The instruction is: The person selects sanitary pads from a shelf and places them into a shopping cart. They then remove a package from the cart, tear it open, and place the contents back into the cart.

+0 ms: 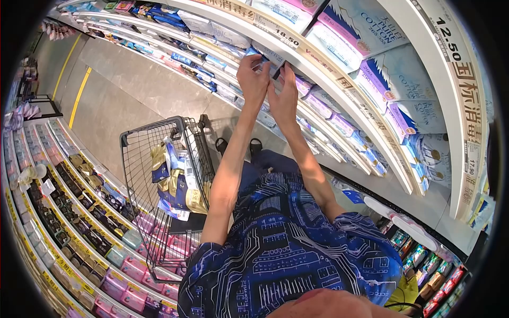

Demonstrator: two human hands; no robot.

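Both hands reach up to a shelf of packaged goods at the upper middle. My left hand (254, 77) has its fingers bent at a blue and white packet (272, 57); its fingertips are on or close to the packet's left side. Close beside it, my right hand (284, 90) points its fingers up to the packet's right edge, by the white shelf rail (305, 55). The hands nearly touch at the thumbs. How firmly either one holds the packet cannot be made out. Purple and white packs (318, 103) sit just right of my right hand.
A wire shopping cart (154, 132) with gold and blue packages (172, 177) stands at the left of my legs. Larger cotton packs (411, 74) fill the right shelves. Another shelf (69, 212) with small boxed goods curves along the left. Grey floor (127, 79) lies between.
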